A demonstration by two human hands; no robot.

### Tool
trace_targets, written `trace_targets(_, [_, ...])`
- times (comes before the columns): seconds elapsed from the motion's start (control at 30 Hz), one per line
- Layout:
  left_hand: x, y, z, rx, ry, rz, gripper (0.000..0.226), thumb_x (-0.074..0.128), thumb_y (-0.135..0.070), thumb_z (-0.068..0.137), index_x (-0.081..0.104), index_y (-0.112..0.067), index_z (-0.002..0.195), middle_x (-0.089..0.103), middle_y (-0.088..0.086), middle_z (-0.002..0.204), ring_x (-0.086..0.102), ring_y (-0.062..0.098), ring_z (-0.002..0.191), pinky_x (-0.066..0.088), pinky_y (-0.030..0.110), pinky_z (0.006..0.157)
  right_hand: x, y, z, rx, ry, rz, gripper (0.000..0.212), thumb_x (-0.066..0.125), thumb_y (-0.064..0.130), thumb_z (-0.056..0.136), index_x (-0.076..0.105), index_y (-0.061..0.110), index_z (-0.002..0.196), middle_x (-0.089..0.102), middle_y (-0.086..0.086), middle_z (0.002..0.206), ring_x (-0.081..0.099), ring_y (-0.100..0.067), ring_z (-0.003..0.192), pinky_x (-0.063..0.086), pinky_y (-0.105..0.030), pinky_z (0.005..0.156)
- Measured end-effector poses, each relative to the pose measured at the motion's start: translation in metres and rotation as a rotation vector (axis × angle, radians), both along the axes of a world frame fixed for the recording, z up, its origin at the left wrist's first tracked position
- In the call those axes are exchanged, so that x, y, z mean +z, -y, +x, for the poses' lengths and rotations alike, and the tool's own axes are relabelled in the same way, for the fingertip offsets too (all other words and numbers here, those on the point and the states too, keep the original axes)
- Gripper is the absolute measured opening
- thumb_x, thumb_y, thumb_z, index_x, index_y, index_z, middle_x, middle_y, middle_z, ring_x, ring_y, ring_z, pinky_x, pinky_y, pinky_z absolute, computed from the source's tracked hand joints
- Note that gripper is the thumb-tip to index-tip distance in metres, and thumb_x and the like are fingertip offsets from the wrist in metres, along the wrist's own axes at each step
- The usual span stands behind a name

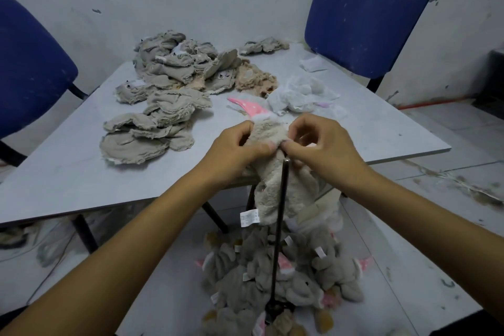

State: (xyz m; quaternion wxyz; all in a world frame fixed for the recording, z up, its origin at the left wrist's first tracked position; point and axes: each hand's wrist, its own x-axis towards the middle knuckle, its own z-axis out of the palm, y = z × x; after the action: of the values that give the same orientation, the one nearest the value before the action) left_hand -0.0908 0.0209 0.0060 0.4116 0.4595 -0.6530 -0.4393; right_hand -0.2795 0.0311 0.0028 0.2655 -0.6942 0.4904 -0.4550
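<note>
Heaped plush skins [300, 267] ring the foot of the rod [281, 213]. One plush skin [267, 194] hangs over the rod tip, long axis down along the rod. Left hand [234, 150], right hand [327, 144] flank the tip, equally near, each grip pinching the skin.

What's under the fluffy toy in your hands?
A thin metal rod stands up in front of the fluffy toy, and a heap of grey plush toys lies on the floor round its foot. The heap covers the floor beneath it.
</note>
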Motion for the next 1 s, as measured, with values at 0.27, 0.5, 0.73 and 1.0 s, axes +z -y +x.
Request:
trace_targets(0.27, [-0.016, -0.021, -0.008, 0.016, -0.385, -0.069, 0.046, 0.072, 0.022, 0.066, 0.069, -0.013, 0.096, 0.076, -0.002, 0.090, 0.072, 0.012, 0.091, 0.057, 0.025, 0.073, 0.012, -0.037, 0.002, 0.071, -0.019, -0.645, 0.026, 0.076, 0.008, 0.085, 0.061, 0.006, 0.107, 0.069, 0.003, 0.095, 0.070, -0.009, 0.086, 0.059, -0.027, 0.072])
trace_targets(0.5, [-0.032, -0.029, 0.011, -0.111, -0.105, 0.038, 0.039, 0.077, 0.003, 0.059, 0.073, -0.019, 0.091, 0.076, -0.007, 0.093, 0.070, 0.014, 0.094, 0.057, 0.027, 0.082, 0.000, -0.050, -0.007, 0.191, -0.333, -0.817, 0.011, 0.076, 0.002, 0.083, 0.073, 0.003, 0.094, 0.067, -0.006, 0.086, 0.061, -0.018, 0.076, 0.049, -0.020, 0.070])
trace_targets(0.73, [0.015, -0.012, 0.031, -0.056, 0.034, 0.011, 0.014, 0.055, -0.016, 0.084, 0.069, -0.014, 0.086, 0.074, 0.010, 0.089, 0.070, 0.010, 0.073, 0.056, 0.026, 0.067, -0.009, -0.053, -0.004, 0.245, -0.514, -0.806, 0.006, 0.072, 0.008, 0.088, 0.073, 0.006, 0.093, 0.063, -0.005, 0.075, 0.059, -0.024, 0.074, 0.050, -0.039, 0.053])
trace_targets(1.0, [0.047, -0.020, 0.011, -0.434, 0.417, 0.051, 0.049, 0.070, -0.050, 0.080, 0.059, -0.037, 0.127, 0.063, -0.006, 0.123, 0.066, 0.010, 0.100, 0.057, 0.026, 0.085, 0.002, -0.049, -0.013, 0.184, 0.186, -0.381, 0.008, 0.061, 0.029, 0.092, 0.060, 0.023, 0.097, 0.063, 0.007, 0.087, 0.063, -0.013, 0.079, 0.053, -0.034, 0.062])
